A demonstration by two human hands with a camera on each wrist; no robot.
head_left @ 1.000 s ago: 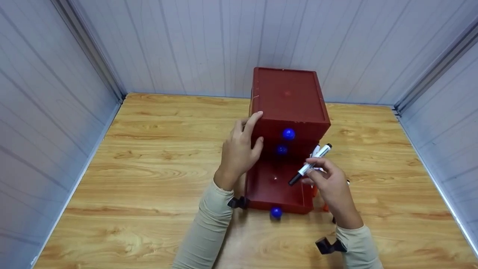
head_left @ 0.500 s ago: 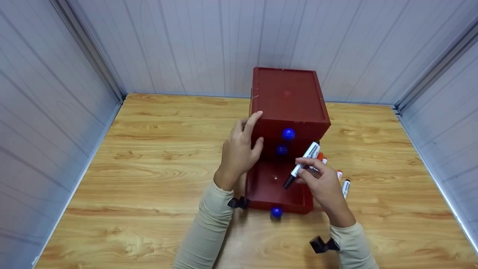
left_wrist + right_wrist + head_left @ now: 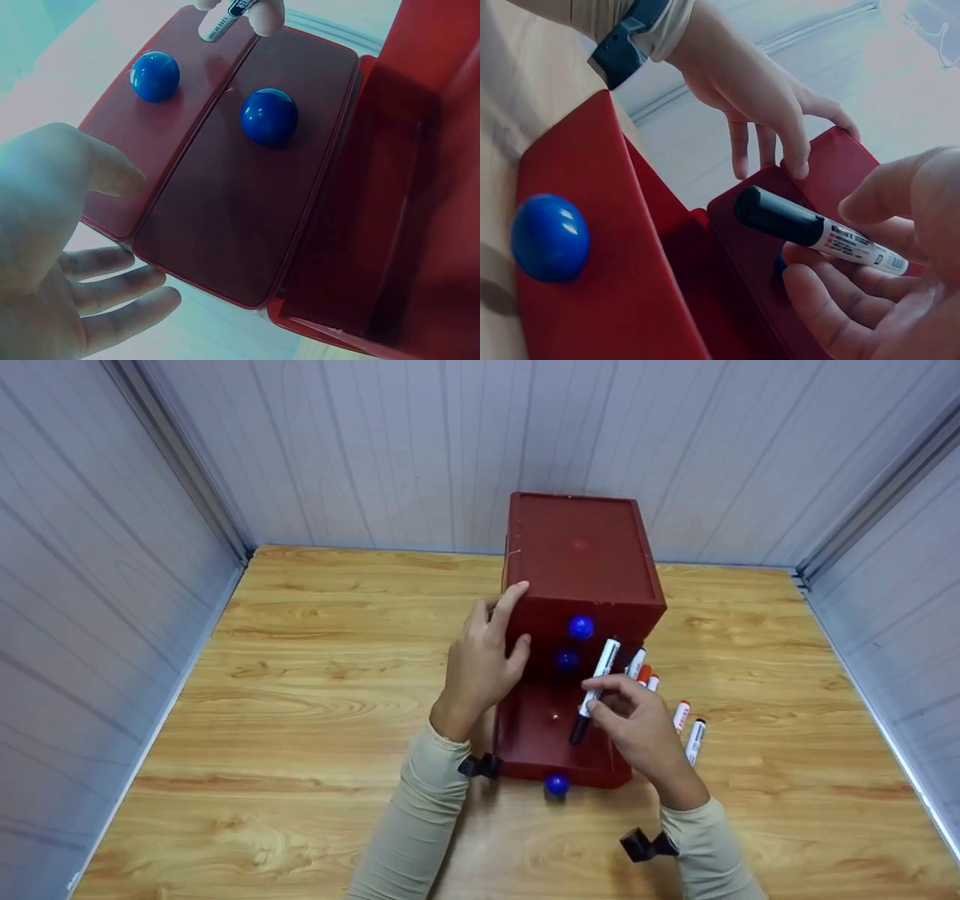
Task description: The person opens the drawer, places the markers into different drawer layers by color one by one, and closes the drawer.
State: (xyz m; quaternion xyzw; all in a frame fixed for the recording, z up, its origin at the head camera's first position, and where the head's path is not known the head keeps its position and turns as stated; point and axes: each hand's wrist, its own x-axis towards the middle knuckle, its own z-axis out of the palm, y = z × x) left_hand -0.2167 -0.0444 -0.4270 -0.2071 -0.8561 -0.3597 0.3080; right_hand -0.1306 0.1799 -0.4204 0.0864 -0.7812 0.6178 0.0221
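Observation:
A dark red drawer cabinet (image 3: pixel 581 547) with round blue knobs stands on the table, its bottom drawer (image 3: pixel 532 742) pulled out towards me. My left hand (image 3: pixel 480 667) rests against the cabinet's front left edge, fingers spread and relaxed. Over the pulled-out drawer, my right hand (image 3: pixel 637 724) pinches a white marker (image 3: pixel 602 664) between thumb and fingers, its black cap (image 3: pixel 780 216) pointing down towards me. The two upper drawers are closed, as the left wrist view shows with their blue knobs (image 3: pixel 269 117). No thing shows inside the visible part of the drawer.
Several markers lie right of the cabinet, among them a black-capped marker (image 3: pixel 695 741) and a red-capped marker (image 3: pixel 682 715); my right hand partly hides the group. The wood-grain table (image 3: pixel 315 697) is bounded by pale panel walls (image 3: pixel 375 450) behind and at both sides.
My right hand has moved left with the marker, further over the pulled-out drawer, and the marker has turned steeper. More markers on the right have come into sight. The left hand stays put.

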